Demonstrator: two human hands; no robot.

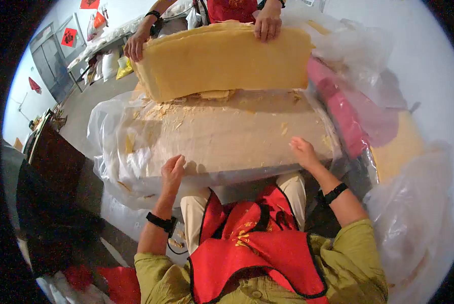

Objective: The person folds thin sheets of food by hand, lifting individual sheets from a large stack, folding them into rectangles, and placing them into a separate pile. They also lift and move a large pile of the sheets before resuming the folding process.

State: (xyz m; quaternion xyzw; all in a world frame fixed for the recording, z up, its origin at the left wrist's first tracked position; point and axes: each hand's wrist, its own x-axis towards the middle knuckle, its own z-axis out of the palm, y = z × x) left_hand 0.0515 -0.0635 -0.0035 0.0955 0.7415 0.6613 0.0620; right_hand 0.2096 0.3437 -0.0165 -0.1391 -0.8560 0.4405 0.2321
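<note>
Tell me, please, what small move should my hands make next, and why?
Perhaps reach your left hand and right hand toward the yellow stack to steady it: both hands look empty, while the co-worker's hands hold it only near the top.

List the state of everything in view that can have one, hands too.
Left hand: part-curled, nothing visible in it
Right hand: part-curled, nothing visible in it
Co-worker's hands: both gripping the stack's top edge
Stack: raised on its long edge, broad face toward the camera
Work surface: strewn with yellow flakes
Plastic sheet: crumpled
</note>
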